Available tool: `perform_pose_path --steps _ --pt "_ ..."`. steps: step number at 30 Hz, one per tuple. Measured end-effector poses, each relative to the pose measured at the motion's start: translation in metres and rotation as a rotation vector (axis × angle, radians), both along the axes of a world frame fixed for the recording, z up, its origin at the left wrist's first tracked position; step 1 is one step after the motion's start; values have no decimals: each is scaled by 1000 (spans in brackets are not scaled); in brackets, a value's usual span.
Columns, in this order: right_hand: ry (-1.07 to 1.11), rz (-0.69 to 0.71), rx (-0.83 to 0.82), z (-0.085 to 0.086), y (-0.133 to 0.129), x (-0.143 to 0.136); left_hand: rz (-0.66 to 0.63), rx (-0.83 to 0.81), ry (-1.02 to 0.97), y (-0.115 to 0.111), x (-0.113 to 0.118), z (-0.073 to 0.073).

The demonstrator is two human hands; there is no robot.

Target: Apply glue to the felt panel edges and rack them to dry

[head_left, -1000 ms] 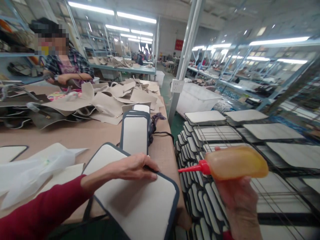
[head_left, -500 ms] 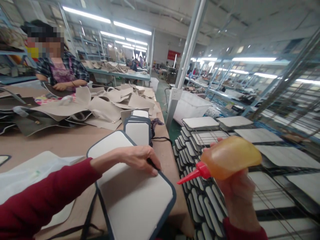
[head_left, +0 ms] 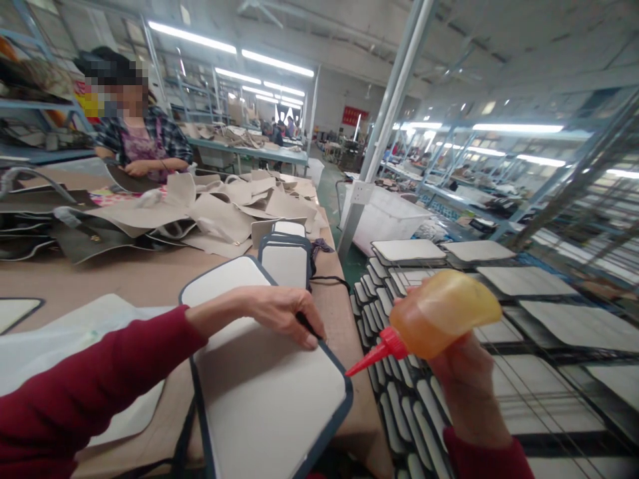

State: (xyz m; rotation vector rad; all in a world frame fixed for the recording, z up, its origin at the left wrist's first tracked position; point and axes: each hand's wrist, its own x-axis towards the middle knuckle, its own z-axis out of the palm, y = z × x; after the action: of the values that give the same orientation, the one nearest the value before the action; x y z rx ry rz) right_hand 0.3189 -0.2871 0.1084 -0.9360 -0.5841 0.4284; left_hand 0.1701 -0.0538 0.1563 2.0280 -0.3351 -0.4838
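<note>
Left hand (head_left: 284, 316) pinching the upper edge of a pale, dark-bordered panel (head_left: 269, 399) at the counter's (head_left: 332, 303) near right corner; right hand (head_left: 464, 369) wrapped around an amber bottle (head_left: 444, 316), its red nozzle (head_left: 372, 356) tip at the panel's border; beyond, smaller panels (head_left: 284, 266) stacked near the counter's right edge

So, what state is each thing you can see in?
Squeeze bottle: tilted nozzle-down, partly filled, gripped by the right hand
Red nozzle: fitted, tip at the large panel's dark rim, contact unclear
Large panel: flat-faced, held by the left hand
Small panels: stacked on the table
Ceiling lights: lit
</note>
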Motion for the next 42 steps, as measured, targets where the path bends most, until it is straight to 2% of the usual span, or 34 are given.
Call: perform_pose_path --steps 5,11,20,28,37,42 --pt "7 42 -17 1 -3 1 6 2 -5 -3 -1 2" --pt "-28 14 -6 -2 -10 4 17 6 -44 -4 -1 0" --pt "-39 -170 26 0 -20 0 123 -32 -86 -1 0 -6" --pt "-40 -389 94 -12 -24 -2 231 -48 -129 7 2 -21" --pt "-77 -336 66 -11 -24 -5 313 -97 -71 14 4 -31" --pt "-76 -299 82 -13 -22 -4 315 -145 -46 18 5 -35"
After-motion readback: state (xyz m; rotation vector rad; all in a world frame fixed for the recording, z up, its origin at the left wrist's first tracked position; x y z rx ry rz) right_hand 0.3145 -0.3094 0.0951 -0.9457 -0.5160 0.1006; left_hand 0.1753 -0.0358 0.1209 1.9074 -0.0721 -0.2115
